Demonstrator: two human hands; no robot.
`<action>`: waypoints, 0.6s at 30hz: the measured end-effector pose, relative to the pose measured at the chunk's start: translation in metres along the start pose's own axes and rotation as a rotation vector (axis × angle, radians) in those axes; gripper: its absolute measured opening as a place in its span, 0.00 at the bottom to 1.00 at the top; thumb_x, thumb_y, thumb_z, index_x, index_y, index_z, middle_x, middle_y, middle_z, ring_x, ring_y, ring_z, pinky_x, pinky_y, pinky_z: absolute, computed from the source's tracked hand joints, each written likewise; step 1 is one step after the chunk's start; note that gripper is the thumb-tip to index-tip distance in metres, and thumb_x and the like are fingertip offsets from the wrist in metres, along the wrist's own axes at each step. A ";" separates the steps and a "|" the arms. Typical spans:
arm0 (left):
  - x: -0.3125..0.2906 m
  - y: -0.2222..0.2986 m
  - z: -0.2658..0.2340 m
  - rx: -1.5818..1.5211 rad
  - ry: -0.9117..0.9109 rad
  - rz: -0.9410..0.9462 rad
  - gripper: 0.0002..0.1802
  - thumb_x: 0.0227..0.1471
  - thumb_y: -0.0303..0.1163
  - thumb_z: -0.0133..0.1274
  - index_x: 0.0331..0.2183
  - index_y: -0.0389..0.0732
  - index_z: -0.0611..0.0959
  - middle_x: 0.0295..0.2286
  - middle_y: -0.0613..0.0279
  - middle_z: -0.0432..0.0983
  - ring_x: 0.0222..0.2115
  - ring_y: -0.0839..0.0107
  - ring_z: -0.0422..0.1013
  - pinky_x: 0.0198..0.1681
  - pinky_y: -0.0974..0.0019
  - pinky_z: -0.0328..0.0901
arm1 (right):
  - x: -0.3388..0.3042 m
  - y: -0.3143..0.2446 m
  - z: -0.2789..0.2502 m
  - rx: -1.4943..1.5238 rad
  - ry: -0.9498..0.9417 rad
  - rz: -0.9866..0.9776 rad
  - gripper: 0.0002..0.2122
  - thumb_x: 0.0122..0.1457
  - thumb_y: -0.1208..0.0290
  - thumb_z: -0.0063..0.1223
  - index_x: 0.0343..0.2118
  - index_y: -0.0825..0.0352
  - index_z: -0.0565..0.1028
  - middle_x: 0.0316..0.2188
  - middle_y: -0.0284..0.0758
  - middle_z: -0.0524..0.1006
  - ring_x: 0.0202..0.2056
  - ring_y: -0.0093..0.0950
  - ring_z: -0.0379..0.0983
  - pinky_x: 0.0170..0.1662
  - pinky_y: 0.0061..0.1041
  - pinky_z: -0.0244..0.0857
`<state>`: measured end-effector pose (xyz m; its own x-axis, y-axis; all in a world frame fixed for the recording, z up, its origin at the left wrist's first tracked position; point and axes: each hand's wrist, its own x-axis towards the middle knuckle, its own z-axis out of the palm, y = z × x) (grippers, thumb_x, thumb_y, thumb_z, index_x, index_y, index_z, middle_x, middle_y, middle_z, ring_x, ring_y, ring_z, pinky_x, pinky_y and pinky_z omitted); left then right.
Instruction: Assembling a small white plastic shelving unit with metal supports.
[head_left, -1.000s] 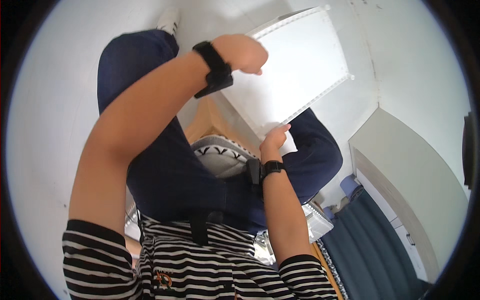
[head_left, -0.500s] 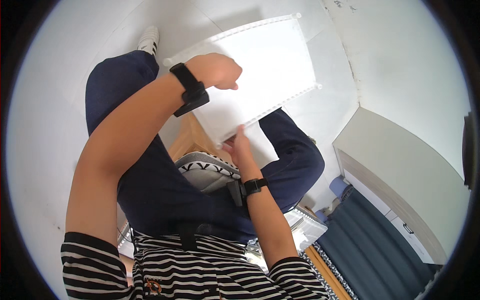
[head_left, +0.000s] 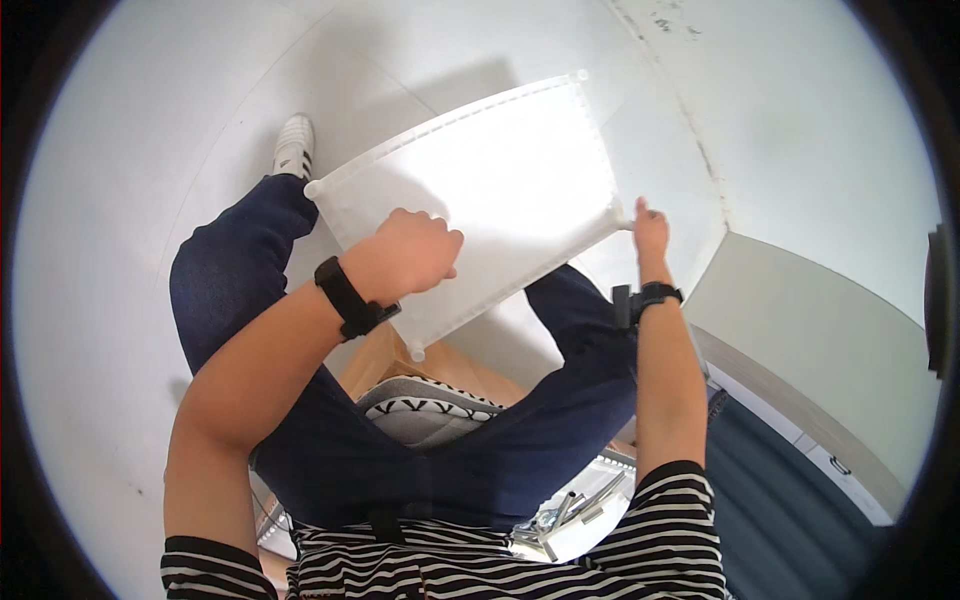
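Observation:
A white rectangular shelf panel with a ribbed rim and round corner sockets is tilted above my lap. My left hand is closed over its near left part, knuckles up; whatever the curled fingers hold is hidden beneath them. Out at the panel's right corner, my right hand has its fingers closed around the corner end, thumb pointing up. A short pale piece shows between that corner and the fingers, too small to make out clearly. Both wrists wear black straps with small dark boxes.
Between my legs is a wooden seat with a grey patterned cushion. Several metal tubes lie at my right hip. To the right stand a pale cabinet and a dark blue curtain-like cloth. My shoe rests far left.
My right hand has moved from the panel's near edge to its right corner. The panel and my left hand have come lower and nearer to me.

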<state>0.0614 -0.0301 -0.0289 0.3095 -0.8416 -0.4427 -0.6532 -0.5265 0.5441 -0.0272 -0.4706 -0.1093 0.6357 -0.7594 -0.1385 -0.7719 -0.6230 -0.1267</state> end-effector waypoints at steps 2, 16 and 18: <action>0.000 0.002 0.002 0.001 0.000 0.009 0.18 0.50 0.43 0.54 0.36 0.39 0.76 0.31 0.55 0.74 0.36 0.57 0.72 0.39 0.56 0.66 | 0.021 -0.013 0.008 0.036 -0.064 0.045 0.32 0.58 0.43 0.40 0.37 0.77 0.75 0.37 0.54 0.76 0.43 0.48 0.72 0.49 0.40 0.63; 0.016 -0.004 0.021 0.066 0.033 0.003 0.18 0.46 0.41 0.58 0.35 0.40 0.76 0.34 0.58 0.72 0.40 0.62 0.69 0.35 0.57 0.67 | 0.000 -0.018 0.036 0.732 -0.181 0.369 0.20 0.59 0.56 0.48 0.37 0.73 0.78 0.31 0.37 0.78 0.36 0.31 0.74 0.43 0.30 0.66; 0.012 -0.005 0.019 0.055 -0.004 -0.018 0.19 0.46 0.41 0.59 0.36 0.39 0.76 0.38 0.56 0.70 0.44 0.60 0.66 0.37 0.56 0.68 | -0.008 -0.022 0.030 0.896 -0.341 0.468 0.18 0.60 0.60 0.46 0.42 0.73 0.75 0.39 0.41 0.75 0.42 0.34 0.72 0.44 0.35 0.67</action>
<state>0.0549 -0.0350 -0.0505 0.3187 -0.8314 -0.4552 -0.6843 -0.5341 0.4964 -0.0152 -0.4449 -0.1350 0.3541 -0.7080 -0.6110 -0.7393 0.1882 -0.6466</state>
